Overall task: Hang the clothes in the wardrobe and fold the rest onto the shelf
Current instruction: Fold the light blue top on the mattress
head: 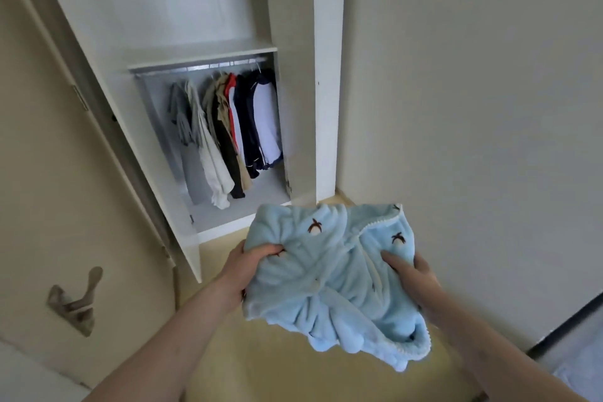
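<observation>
A white wardrobe stands open at the far left of the room, its door swung out on the left with a metal handle near the bottom of it. Inside, a shelf runs across above a rail, and a row of hanging clothes fills the space below: grey and cream pieces to the left, dark, red and white ones to the right. A plain pale wall takes up the right side, and the floor below is yellowish.

Near the camera, both forearms reach forward and hold a light blue fleece garment in the air, in front of the wardrobe's lower edge. The left hand grips its left edge, thumb on top and fingers tucked under the cloth. The right hand holds the right side, thumb pressed on the fabric, the fingers hidden behind it. The garment hangs bunched between them, with small brown embroidered marks on it.
</observation>
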Action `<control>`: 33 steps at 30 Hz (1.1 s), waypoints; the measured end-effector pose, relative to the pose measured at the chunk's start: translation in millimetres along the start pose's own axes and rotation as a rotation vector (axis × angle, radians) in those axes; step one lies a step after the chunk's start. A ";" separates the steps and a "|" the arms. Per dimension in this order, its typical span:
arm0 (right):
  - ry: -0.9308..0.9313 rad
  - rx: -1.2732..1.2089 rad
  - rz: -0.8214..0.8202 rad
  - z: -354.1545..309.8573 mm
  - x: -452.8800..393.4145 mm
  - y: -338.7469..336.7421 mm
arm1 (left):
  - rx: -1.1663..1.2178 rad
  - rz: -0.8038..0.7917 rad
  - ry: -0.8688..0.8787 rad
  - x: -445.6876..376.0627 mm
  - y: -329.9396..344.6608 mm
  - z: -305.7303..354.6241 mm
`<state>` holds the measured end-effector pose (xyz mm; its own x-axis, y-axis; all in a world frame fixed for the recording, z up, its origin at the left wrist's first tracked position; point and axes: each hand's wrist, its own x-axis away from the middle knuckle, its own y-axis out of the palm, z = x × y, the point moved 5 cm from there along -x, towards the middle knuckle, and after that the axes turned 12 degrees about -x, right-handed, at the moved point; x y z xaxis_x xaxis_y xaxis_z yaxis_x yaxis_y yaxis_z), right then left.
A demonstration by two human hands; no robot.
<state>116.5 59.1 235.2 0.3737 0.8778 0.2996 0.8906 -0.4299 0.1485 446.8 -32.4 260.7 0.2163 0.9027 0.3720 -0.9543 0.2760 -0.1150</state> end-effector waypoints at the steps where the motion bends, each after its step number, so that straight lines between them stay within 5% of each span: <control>1: -0.013 0.006 -0.023 -11.5 -16.7 15.0 | 0.015 0.019 0.005 -11.4 -11.8 8.8; 21: -0.238 0.080 -0.433 -266.0 -340.7 322.9 | 0.145 0.385 0.254 -244.8 -214.3 263.5; 33: -0.366 0.044 -0.429 -353.1 -498.0 547.6 | 0.168 0.383 0.348 -423.8 -397.8 373.7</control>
<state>326.6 -688.0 500.1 0.0339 0.9914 -0.1263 0.9896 -0.0156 0.1429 657.6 -648.2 493.0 -0.1256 0.9921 0.0021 -0.9918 -0.1255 -0.0227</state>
